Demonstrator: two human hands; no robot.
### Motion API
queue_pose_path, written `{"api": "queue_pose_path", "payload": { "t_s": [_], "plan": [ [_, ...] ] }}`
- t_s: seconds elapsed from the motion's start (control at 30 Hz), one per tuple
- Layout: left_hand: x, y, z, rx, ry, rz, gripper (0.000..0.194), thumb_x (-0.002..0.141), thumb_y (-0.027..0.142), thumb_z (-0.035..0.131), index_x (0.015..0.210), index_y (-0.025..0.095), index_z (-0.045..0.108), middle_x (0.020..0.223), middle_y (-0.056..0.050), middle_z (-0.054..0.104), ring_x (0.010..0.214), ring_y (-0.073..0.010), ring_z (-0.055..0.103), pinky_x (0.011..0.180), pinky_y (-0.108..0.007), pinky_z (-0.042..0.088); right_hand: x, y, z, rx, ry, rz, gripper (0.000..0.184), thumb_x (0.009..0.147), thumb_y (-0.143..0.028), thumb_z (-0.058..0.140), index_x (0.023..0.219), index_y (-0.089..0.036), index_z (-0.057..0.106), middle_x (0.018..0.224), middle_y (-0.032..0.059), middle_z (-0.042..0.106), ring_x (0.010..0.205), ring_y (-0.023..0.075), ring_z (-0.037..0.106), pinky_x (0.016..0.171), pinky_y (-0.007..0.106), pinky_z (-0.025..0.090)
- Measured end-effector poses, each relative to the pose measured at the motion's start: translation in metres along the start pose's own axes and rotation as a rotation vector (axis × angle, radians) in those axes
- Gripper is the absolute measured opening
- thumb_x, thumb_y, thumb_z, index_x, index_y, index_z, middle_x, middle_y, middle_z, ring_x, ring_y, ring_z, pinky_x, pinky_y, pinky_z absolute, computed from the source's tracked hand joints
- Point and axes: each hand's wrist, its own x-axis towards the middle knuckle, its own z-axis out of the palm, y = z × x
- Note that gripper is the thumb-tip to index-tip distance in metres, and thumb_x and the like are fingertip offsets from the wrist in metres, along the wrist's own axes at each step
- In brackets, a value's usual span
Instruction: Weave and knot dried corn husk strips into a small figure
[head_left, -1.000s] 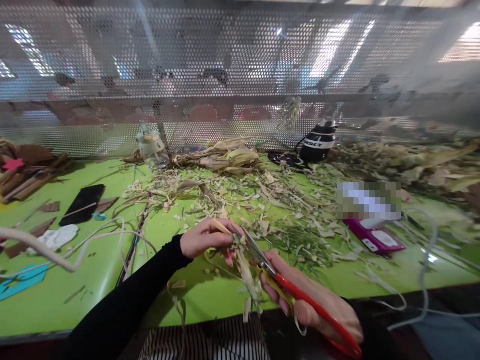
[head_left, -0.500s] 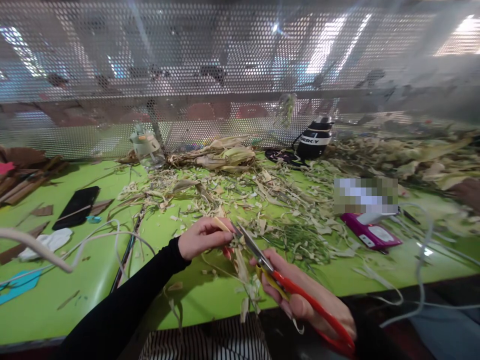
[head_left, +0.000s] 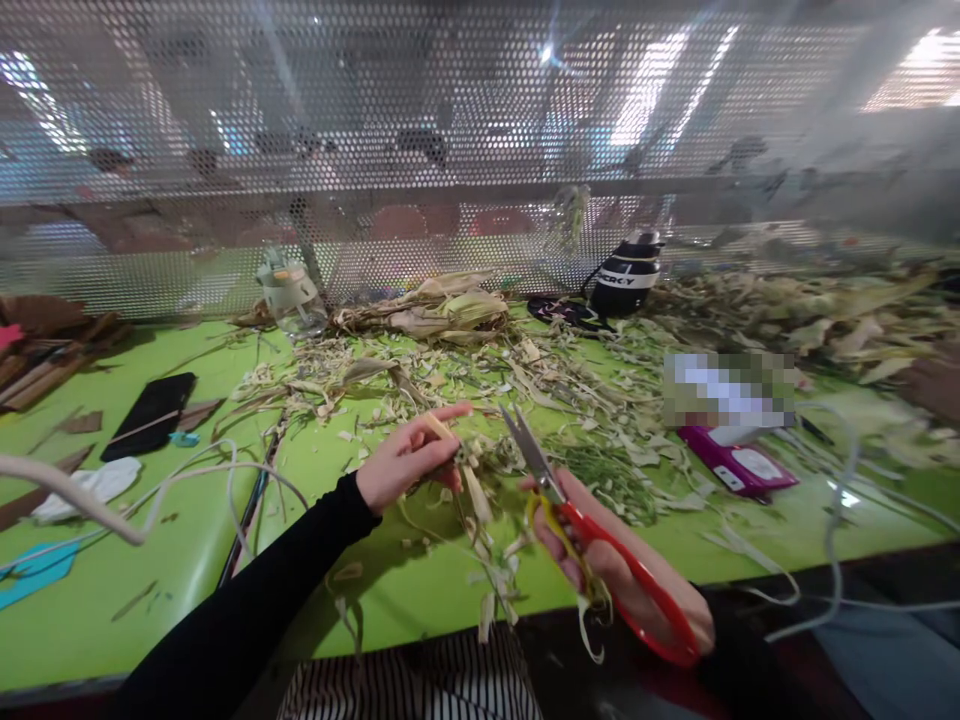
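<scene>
- Overall, a perforated panel (head_left: pixel 450 90) stands along the far side of a green surface (head_left: pixel 60 640), the widest elements shown.
- Dried leaves (head_left: pixel 795 310) lie heaped at the far right; a smaller husk bundle (head_left: pixel 450 310) lies at the far middle, between a clear bottle (head_left: pixel 294 300) and a black bottle (head_left: pixel 628 280).
- Scissors (head_left: pixel 553 490), with red and yellow handles: the long axis runs obliquely from near right to far left, the blades slightly parted, the tips directed away from the body.
- Right hand (head_left: pixel 609 570): closed around the scissors' handles, above the near edge of the surface.
- Left hand (head_left: pixel 401 465): thumb and fingers pinched on the upper end of a husk piece, forefinger extended.
- Husk piece (head_left: pixel 477 498): trails from the left hand toward the near edge, slanting slightly right; whether its lower end touches the surface cannot be told.
- Gap: the husk piece lies left of the blades and apart from them; the left hand is nearer to it, and the tips point past its upper end.
</scene>
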Motion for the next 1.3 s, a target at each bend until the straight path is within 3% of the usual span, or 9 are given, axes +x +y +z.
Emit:
{"api": "queue_pose_path", "payload": {
  "t_s": [0.1,0.17,0.5,0.7,0.77,0.83,0.93,1.1,1.3],
  "plan": [
    [0.006,0.000,-0.001,-0.092,0.249,-0.030,0.043,0.075,0.022,0.068,0.115,0.018,0.055,0.071,0.004,0.055,0.059,-0.0089,0.060,0.064,-0.026,0.056,0.007,-0.009,-0.012,-0.482,0.186,0.019,0.068,0.074,-0.068,0.052,0.122,-0.021,0.039,0.071,0.0005,0.053,0.060,0.0190,0.052,0.059,0.031,0.043],
    [0.010,0.000,-0.003,-0.162,0.312,-0.036,0.038,0.072,0.017,0.069,0.108,0.014,0.057,0.069,0.004,0.056,0.060,-0.0085,0.062,0.066,-0.023,0.055,0.012,-0.013,-0.019,-0.682,0.253,0.051,0.062,0.077,-0.064,0.052,0.120,-0.021,0.039,0.070,0.0007,0.056,0.060,0.0216,0.055,0.062,0.034,0.043],
    [0.009,-0.001,-0.005,-0.290,0.299,-0.056,0.030,0.064,0.013,0.076,0.090,0.015,0.061,0.073,0.000,0.065,0.073,-0.0157,0.068,0.071,-0.028,0.056,0.049,-0.002,-0.037,-0.955,0.374,0.152,0.052,0.083,-0.049,0.049,0.121,-0.015,0.040,0.075,0.0065,0.065,0.061,0.0251,0.063,0.059,0.035,0.047],
    [0.011,-0.002,-0.005,-0.301,0.283,-0.041,0.027,0.061,0.015,0.078,0.081,0.013,0.061,0.075,-0.001,0.066,0.072,-0.0146,0.068,0.071,-0.027,0.055,0.068,-0.001,-0.056,-1.348,0.405,0.179,0.046,0.080,-0.027,0.052,0.122,-0.009,0.050,0.110,0.0212,0.064,0.101,0.0381,0.059,0.082,0.050,0.045],
    [0.012,-0.003,-0.004,-0.304,0.297,-0.062,0.031,0.058,0.015,0.080,0.081,0.014,0.060,0.073,0.000,0.066,0.071,-0.0146,0.068,0.069,-0.026,0.054,0.071,-0.010,-0.046,-1.241,0.391,0.046,0.039,0.086,-0.031,0.046,0.118,-0.011,0.054,0.112,0.0192,0.064,0.104,0.0359,0.058,0.085,0.050,0.045],
    [0.012,-0.004,-0.003,-0.297,0.297,-0.081,0.034,0.056,0.016,0.082,0.081,0.014,0.060,0.071,0.001,0.066,0.068,-0.0134,0.067,0.068,-0.025,0.053,0.075,-0.019,-0.028,-0.920,0.254,-0.127,0.037,0.090,-0.037,0.041,0.118,-0.016,0.054,0.115,0.0134,0.064,0.101,0.0265,0.061,0.084,0.039,0.049],
    [0.012,-0.005,-0.002,-0.267,0.291,-0.095,0.036,0.053,0.019,0.084,0.079,0.013,0.059,0.070,0.001,0.066,0.063,-0.0095,0.065,0.065,-0.020,0.051,0.088,-0.022,0.001,-0.578,0.158,-0.202,0.029,0.088,-0.040,0.048,0.107,-0.020,0.058,0.101,0.0066,0.068,0.088,0.0202,0.064,0.076,0.032,0.050],
    [0.012,-0.002,-0.003,-0.175,0.320,-0.090,0.036,0.052,0.024,0.084,0.071,0.012,0.057,0.062,0.004,0.063,0.055,-0.0052,0.058,0.056,-0.016,0.045,0.102,-0.010,0.016,-0.221,0.235,-0.119,0.026,0.081,-0.042,0.058,0.089,-0.017,0.059,0.076,0.0020,0.064,0.070,0.0156,0.059,0.066,0.028,0.047],
    [0.014,0.002,-0.010,-0.183,0.380,-0.027,0.033,0.058,0.029,0.081,0.073,0.014,0.055,0.073,-0.001,0.066,0.064,-0.0093,0.062,0.066,-0.024,0.051,0.100,-0.006,0.014,0.181,0.226,-0.027,0.028,0.075,-0.042,0.066,0.086,-0.018,0.057,0.070,-0.0025,0.058,0.065,0.0098,0.054,0.062,0.022,0.042]
  ]
}}
